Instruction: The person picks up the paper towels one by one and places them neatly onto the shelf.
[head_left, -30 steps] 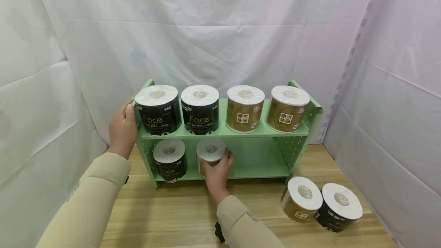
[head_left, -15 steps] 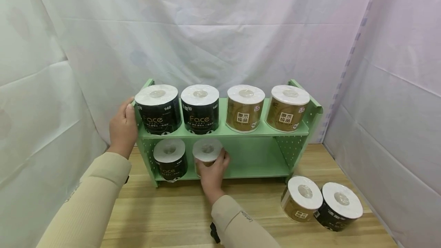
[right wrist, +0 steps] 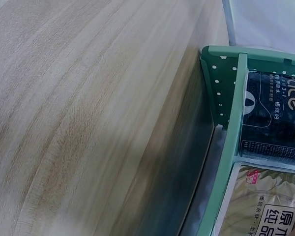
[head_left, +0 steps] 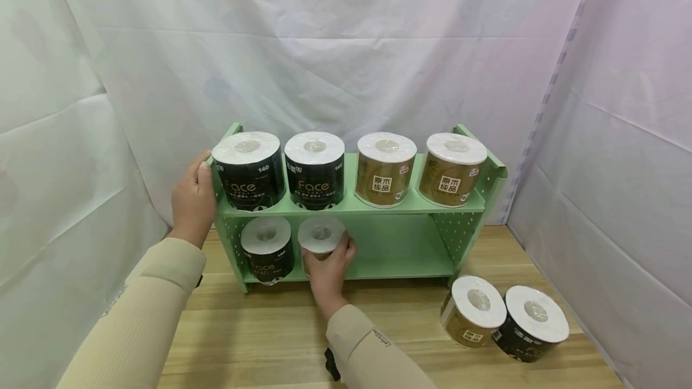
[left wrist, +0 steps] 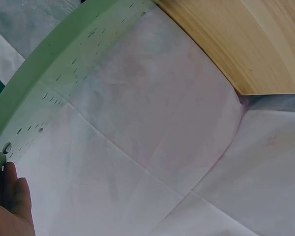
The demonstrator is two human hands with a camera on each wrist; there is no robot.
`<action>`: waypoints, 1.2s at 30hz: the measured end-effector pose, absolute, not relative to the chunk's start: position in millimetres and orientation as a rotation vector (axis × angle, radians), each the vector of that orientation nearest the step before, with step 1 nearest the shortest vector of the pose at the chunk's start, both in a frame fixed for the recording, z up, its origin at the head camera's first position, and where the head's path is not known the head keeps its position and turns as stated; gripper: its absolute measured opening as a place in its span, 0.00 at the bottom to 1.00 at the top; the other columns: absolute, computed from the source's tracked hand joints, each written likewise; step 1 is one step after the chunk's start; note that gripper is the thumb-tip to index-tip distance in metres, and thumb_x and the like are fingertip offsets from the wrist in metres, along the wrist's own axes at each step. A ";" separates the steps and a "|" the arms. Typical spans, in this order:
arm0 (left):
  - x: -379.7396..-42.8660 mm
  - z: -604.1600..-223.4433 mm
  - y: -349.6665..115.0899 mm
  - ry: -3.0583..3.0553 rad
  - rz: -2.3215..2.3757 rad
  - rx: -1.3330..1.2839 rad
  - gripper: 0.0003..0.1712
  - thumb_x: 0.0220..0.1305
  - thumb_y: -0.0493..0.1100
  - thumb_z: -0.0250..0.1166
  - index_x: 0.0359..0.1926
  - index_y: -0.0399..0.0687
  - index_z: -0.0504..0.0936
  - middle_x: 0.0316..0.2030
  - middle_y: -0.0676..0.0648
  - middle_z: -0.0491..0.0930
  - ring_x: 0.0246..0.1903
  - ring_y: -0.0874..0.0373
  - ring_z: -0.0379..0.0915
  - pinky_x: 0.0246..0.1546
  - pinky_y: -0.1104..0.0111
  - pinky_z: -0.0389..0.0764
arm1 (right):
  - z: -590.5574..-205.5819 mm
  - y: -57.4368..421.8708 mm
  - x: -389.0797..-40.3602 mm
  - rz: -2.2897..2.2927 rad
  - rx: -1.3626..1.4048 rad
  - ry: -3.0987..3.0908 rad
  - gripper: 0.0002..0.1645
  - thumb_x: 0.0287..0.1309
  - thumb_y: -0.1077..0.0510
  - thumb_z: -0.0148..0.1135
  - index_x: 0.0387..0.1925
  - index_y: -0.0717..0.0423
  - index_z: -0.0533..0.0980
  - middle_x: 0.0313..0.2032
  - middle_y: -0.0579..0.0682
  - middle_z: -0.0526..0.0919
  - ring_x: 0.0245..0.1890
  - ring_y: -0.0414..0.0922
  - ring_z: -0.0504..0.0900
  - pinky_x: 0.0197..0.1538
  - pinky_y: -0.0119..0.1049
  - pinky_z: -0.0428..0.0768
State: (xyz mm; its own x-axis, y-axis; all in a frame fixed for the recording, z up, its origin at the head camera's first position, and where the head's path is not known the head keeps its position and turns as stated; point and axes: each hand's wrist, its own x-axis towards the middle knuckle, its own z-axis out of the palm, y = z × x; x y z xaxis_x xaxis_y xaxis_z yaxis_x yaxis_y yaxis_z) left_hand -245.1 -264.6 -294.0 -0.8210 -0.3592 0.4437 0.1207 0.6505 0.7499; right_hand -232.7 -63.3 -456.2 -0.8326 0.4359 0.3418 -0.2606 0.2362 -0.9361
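Observation:
On the lower board of a green two-tier shelf, my right hand grips a gold-wrapped toilet roll, fingers at its right side and thumb at its front. Its wrapper shows in the right wrist view. Just to its left stands a black-wrapped toilet roll, with a narrow gap between them. My left hand holds the shelf's left side panel near the top, thumb at the front edge. In the left wrist view, fingers lie against the perforated panel.
Along the upper board stand two black rolls on the left and two gold rolls on the right. A gold roll and a black roll sit on the wooden table at right. White cloth hangs behind.
My right hand has slid the gold roll leftward along the lower board, closer to the black roll. The left hand has stayed at the side panel.

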 end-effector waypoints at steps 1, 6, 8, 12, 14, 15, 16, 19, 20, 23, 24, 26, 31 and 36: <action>-245.1 -293.7 -264.5 -2.294 -1.096 0.185 0.29 0.76 0.55 0.34 0.72 0.54 0.63 0.68 0.43 0.65 0.68 0.42 0.59 0.66 0.47 0.60 | -455.9 -63.9 -232.7 1.648 -0.162 -1.963 0.57 0.37 0.61 0.80 0.68 0.62 0.60 0.62 0.65 0.59 0.62 0.60 0.63 0.63 0.55 0.67; -244.1 -292.0 -263.5 -2.296 -1.090 0.190 0.29 0.76 0.55 0.34 0.72 0.54 0.63 0.68 0.42 0.65 0.67 0.41 0.59 0.66 0.46 0.60 | -454.0 -67.0 -233.1 1.665 -0.173 -1.956 0.57 0.37 0.61 0.80 0.69 0.62 0.60 0.62 0.64 0.58 0.62 0.59 0.63 0.63 0.55 0.67; -243.4 -291.7 -263.2 -2.296 -1.087 0.188 0.29 0.76 0.55 0.35 0.72 0.54 0.64 0.68 0.42 0.65 0.67 0.41 0.60 0.65 0.46 0.61 | -453.8 -67.9 -233.6 1.674 -0.173 -1.956 0.57 0.38 0.61 0.80 0.69 0.61 0.59 0.62 0.64 0.58 0.62 0.59 0.63 0.62 0.55 0.68; -243.7 -292.1 -263.1 -2.294 -1.094 0.182 0.29 0.76 0.55 0.34 0.72 0.54 0.63 0.68 0.43 0.65 0.67 0.42 0.59 0.66 0.47 0.60 | -453.9 -69.3 -234.5 1.680 -0.181 -1.957 0.57 0.38 0.61 0.80 0.70 0.60 0.59 0.62 0.63 0.58 0.62 0.59 0.63 0.63 0.55 0.68; -244.0 -292.3 -262.9 -2.293 -1.095 0.182 0.29 0.76 0.55 0.34 0.72 0.54 0.63 0.68 0.43 0.65 0.67 0.42 0.59 0.66 0.47 0.60 | -454.7 -70.1 -235.3 1.672 -0.188 -1.959 0.58 0.38 0.61 0.80 0.70 0.61 0.58 0.62 0.63 0.58 0.62 0.59 0.62 0.63 0.55 0.67; -244.1 -292.3 -262.8 -2.291 -1.096 0.182 0.29 0.76 0.55 0.34 0.72 0.54 0.64 0.68 0.43 0.65 0.67 0.42 0.59 0.66 0.47 0.60 | -454.8 -70.5 -235.4 1.671 -0.190 -1.959 0.58 0.38 0.61 0.80 0.70 0.61 0.58 0.62 0.63 0.58 0.62 0.59 0.62 0.63 0.55 0.67; -244.2 -292.5 -262.7 -2.290 -1.095 0.183 0.29 0.76 0.54 0.35 0.71 0.54 0.64 0.68 0.43 0.65 0.67 0.42 0.59 0.66 0.47 0.60 | -454.9 -71.0 -235.5 1.670 -0.192 -1.957 0.58 0.38 0.61 0.80 0.70 0.61 0.58 0.62 0.64 0.58 0.63 0.59 0.62 0.63 0.55 0.67; -244.0 -292.5 -262.6 -2.283 -1.091 0.187 0.29 0.76 0.54 0.35 0.71 0.53 0.64 0.67 0.42 0.66 0.67 0.41 0.60 0.65 0.47 0.61 | -455.2 -72.4 -235.6 1.668 -0.200 -1.957 0.58 0.38 0.61 0.80 0.70 0.62 0.58 0.62 0.64 0.58 0.63 0.59 0.61 0.64 0.55 0.66; -243.9 -292.5 -262.7 -2.281 -1.093 0.188 0.29 0.76 0.54 0.35 0.71 0.53 0.65 0.67 0.42 0.66 0.67 0.42 0.60 0.66 0.47 0.61 | -454.8 -72.9 -235.3 1.673 -0.203 -1.955 0.58 0.38 0.61 0.80 0.70 0.61 0.58 0.63 0.64 0.58 0.63 0.59 0.61 0.64 0.55 0.66; -243.8 -292.5 -262.8 -2.279 -1.093 0.187 0.29 0.76 0.54 0.35 0.71 0.53 0.65 0.67 0.42 0.66 0.67 0.42 0.60 0.66 0.47 0.61 | -453.9 -74.1 -234.8 1.684 -0.209 -1.948 0.58 0.38 0.61 0.80 0.70 0.62 0.58 0.63 0.64 0.57 0.63 0.59 0.61 0.64 0.55 0.66; -243.8 -292.6 -262.9 -2.280 -1.093 0.186 0.29 0.76 0.54 0.35 0.71 0.53 0.65 0.67 0.42 0.66 0.67 0.42 0.60 0.66 0.47 0.61 | -453.6 -74.4 -234.6 1.688 -0.210 -1.945 0.58 0.38 0.62 0.80 0.70 0.61 0.58 0.63 0.64 0.57 0.63 0.59 0.61 0.64 0.55 0.66; -244.0 -292.8 -262.9 -2.279 -1.090 0.185 0.29 0.76 0.54 0.35 0.71 0.53 0.65 0.67 0.42 0.66 0.67 0.42 0.60 0.66 0.47 0.61 | -452.7 -74.9 -234.4 1.698 -0.210 -1.940 0.58 0.38 0.62 0.80 0.70 0.61 0.58 0.63 0.64 0.57 0.63 0.59 0.61 0.64 0.55 0.66; -244.4 -292.9 -263.2 -2.279 -1.092 0.180 0.29 0.76 0.54 0.35 0.71 0.54 0.65 0.67 0.42 0.66 0.67 0.42 0.60 0.66 0.47 0.61 | -451.9 -75.7 -234.6 1.708 -0.210 -1.945 0.58 0.39 0.61 0.79 0.71 0.60 0.57 0.64 0.63 0.56 0.64 0.59 0.60 0.64 0.55 0.65; -244.4 -293.0 -263.9 -2.283 -1.095 0.183 0.29 0.76 0.54 0.35 0.71 0.54 0.64 0.68 0.43 0.65 0.67 0.42 0.60 0.66 0.47 0.61 | -451.7 -75.8 -234.7 1.721 -0.205 -1.946 0.58 0.39 0.62 0.79 0.71 0.62 0.57 0.64 0.64 0.55 0.65 0.59 0.59 0.64 0.55 0.65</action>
